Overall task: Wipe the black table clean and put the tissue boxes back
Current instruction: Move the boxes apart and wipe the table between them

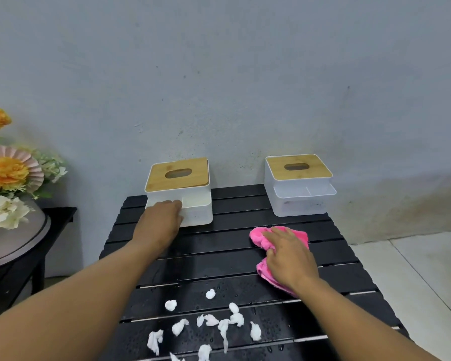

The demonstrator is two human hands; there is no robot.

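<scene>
A black slatted table (235,259) stands against a grey wall, wet with droplets near the front. Two white tissue boxes with wooden lids stand at its far edge: the left tissue box (193,188) and the right tissue box (297,186). My left hand (159,220) grips the front left corner of the left box. My right hand (289,256) presses flat on a pink cloth (281,238) lying on the table's right side, in front of the right box. Several white scraps of torn tissue (208,324) lie scattered on the near slats.
A lower dark side table (60,214) at the left carries a round tray (18,243) with orange and white artificial flowers (5,173). Pale floor tiles (414,277) show to the right of the black table.
</scene>
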